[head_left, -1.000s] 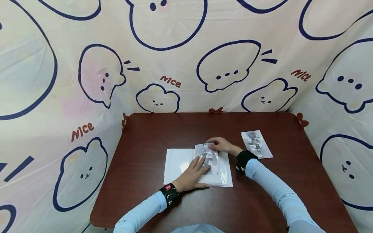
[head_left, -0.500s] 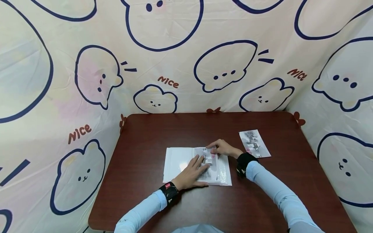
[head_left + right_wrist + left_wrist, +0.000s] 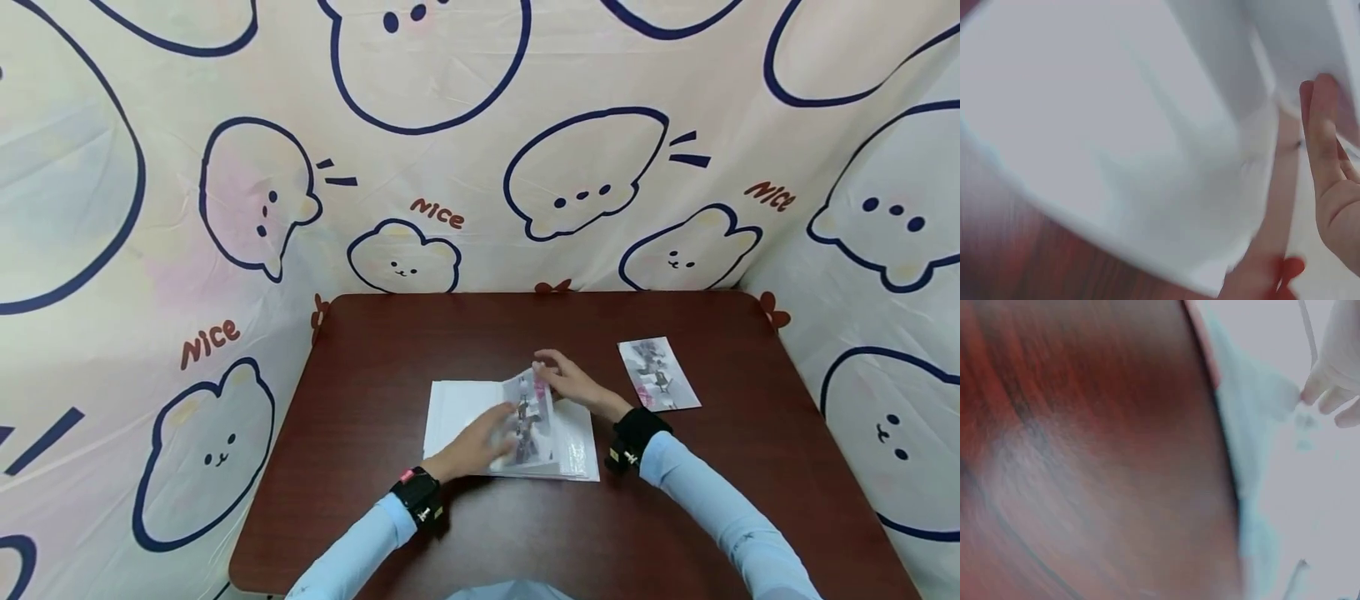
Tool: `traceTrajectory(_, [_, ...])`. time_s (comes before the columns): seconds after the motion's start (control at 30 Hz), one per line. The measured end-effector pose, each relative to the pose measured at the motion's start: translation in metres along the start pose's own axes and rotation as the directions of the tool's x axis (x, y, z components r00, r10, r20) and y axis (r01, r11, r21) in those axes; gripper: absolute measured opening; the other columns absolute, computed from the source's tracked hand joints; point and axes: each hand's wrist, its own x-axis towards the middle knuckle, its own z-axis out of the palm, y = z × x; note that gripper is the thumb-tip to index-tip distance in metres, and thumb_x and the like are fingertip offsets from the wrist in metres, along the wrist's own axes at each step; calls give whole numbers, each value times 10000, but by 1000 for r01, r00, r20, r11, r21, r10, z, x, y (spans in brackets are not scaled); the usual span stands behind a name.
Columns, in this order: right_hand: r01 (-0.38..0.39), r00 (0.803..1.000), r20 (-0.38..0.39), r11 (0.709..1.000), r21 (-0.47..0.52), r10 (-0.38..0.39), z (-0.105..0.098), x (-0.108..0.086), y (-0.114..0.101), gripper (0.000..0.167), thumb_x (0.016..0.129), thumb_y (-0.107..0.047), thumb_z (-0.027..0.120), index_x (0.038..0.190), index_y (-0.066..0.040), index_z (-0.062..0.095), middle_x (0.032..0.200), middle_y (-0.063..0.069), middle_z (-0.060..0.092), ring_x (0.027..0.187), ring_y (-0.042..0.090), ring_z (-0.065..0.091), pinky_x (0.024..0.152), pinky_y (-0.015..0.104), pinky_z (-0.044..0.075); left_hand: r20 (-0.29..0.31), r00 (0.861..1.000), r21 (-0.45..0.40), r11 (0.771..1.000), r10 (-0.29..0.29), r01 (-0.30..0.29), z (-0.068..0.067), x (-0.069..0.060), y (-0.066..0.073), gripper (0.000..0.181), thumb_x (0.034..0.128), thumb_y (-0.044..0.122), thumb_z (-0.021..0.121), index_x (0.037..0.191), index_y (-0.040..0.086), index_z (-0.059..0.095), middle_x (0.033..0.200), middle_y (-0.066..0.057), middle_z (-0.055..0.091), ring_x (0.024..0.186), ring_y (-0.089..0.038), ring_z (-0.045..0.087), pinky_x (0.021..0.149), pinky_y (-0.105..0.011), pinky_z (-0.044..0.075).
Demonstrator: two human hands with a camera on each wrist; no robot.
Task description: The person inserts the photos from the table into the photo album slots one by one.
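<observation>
An open photo album (image 3: 459, 412) with white pages lies at the table's middle. One clear-sleeved page (image 3: 527, 425), with a grey and pink photo showing in it, tilts up from the album's right side. At this page's top right edge is my right hand (image 3: 573, 387). In the right wrist view its extended fingers (image 3: 1322, 125) touch a white page; the thumb's hold is hidden. My left hand (image 3: 472, 442), blurred in the head view, reaches over the album with fingers at the raised page. A second photo (image 3: 658, 373) lies flat beyond my right wrist.
The brown wooden table (image 3: 420, 333) carries the album and the loose photo. A cartoon-print cloth (image 3: 480, 167) hangs behind and beside it. Black camera straps (image 3: 420, 493) sit on both wrists.
The page with the photo has risen and shifted left from lying flat under both hands. My left hand has drawn back to the left; my right hand's fingers have spread at the page edge.
</observation>
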Motion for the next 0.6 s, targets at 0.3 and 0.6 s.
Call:
traceTrajectory(0.3, [264, 950, 252, 906, -332, -184, 81, 1, -15, 469, 1127, -291, 429, 1496, -11, 504, 1530, 240, 518, 1414, 418, 501, 1149, 564, 433, -427, 780, -546, 818, -458, 182, -48, -30, -26, 517, 1123, 341, 443, 1467, -42, 490, 1222, -329, 675, 944, -361, 723, 812, -457, 608])
traceTrajectory(0.6, [452, 891, 330, 537, -712, -312, 100, -14, 17, 515, 915, -302, 778, 1376, -112, 652, 1578, 191, 483, 1461, 425, 421, 1155, 590, 391, -454, 743, -214, 870, -491, 444, -46, -41, -37, 508, 947, 122, 731, 1395, -37, 553, 987, -134, 703, 809, -200, 653, 701, -307, 516])
